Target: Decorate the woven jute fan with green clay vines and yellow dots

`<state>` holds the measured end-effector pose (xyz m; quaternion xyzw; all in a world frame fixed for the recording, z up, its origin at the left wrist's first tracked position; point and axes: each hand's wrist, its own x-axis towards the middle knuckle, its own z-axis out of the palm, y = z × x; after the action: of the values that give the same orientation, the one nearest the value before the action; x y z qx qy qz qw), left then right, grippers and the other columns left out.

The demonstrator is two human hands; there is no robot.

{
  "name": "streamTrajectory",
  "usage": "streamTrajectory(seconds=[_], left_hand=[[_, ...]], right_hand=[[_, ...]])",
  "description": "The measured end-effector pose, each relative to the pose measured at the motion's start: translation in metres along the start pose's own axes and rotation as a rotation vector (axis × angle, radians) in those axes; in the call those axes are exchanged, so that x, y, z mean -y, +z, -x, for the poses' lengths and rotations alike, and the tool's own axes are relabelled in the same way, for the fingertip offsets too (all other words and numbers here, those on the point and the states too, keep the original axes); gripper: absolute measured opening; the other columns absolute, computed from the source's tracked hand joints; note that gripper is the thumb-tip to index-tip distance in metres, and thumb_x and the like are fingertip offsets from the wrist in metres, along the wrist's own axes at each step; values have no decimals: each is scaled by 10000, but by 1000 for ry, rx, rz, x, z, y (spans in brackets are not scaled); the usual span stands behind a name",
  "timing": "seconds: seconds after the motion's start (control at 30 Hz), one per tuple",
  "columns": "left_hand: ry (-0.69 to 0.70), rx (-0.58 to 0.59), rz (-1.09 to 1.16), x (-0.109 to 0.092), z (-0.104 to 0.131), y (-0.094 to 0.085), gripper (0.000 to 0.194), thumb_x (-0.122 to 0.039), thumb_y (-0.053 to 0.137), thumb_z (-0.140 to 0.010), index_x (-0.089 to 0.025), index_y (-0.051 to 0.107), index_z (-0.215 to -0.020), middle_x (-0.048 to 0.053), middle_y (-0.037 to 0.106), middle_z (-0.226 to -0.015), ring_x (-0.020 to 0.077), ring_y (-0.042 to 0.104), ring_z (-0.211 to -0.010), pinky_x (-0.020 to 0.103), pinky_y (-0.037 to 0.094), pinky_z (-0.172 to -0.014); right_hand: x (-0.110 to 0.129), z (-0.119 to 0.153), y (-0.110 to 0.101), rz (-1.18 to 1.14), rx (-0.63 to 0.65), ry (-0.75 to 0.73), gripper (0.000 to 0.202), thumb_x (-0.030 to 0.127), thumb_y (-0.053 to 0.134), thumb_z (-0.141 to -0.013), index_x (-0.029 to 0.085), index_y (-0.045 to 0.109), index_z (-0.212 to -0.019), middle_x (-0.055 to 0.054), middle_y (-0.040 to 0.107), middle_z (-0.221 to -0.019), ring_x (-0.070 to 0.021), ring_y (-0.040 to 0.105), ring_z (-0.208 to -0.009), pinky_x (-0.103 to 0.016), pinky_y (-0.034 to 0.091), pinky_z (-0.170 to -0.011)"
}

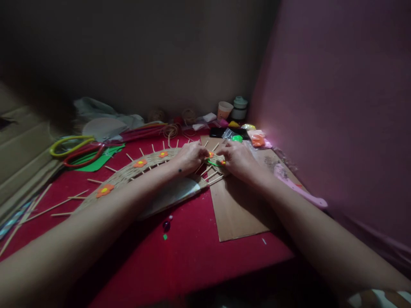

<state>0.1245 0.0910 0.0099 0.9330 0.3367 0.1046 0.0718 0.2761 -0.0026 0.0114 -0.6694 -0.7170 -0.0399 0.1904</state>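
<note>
A woven, arched band (pixel 128 174) with thin wooden sticks poking out along its edges lies on the table, and orange flowers with yellow centres (pixel 105 190) dot it. At its right end, a thin green strand (pixel 213 163) runs between my two hands. My left hand (pixel 192 155) is closed, its fingertips at the strand's left end beside an orange flower (pixel 211 154). With fingers curled together, my right hand (pixel 240 160) meets the strand's other end near a small orange-yellow bit (pixel 223 163). The fingertips of both hands are partly hidden. Under my left forearm shows a pale, curved-edged panel (pixel 173 194).
Brown cardboard (pixel 237 216) lies beneath the right end on the red table (pixel 189 261). Yellow- and red-handled scissors (pixel 72 147) lie left on green sheets (pixel 96 160). Behind are a paper cup (pixel 224 110), a jar (pixel 239 109) and clay packets (pixel 257 139). A pink tool (pixel 302 191) sits right.
</note>
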Motion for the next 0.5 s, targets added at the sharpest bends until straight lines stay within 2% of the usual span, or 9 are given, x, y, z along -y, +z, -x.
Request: streamTrajectory(seconds=[0.27,0.5], left_hand=[[6,-40,23,-7,0,-1,189,-136,538,-813,-170,717,-866,65,621,-853,173,556,-779,274,409,-710],[83,-35,35,-32,4,3,136,-214,594,-799,-191,725,-830,44,598,-805,153,543,-718,263,399,-651]], right_hand=[[-10,11,-6,28,8,46,223,47,547,-742,167,716,-825,-85,609,-817,-196,500,-779,-323,328,-662],[-6,17,-7,-1,33,65,218,33,507,-750,155,687,-745,-83,627,-783,-179,510,-720,-298,321,-613]])
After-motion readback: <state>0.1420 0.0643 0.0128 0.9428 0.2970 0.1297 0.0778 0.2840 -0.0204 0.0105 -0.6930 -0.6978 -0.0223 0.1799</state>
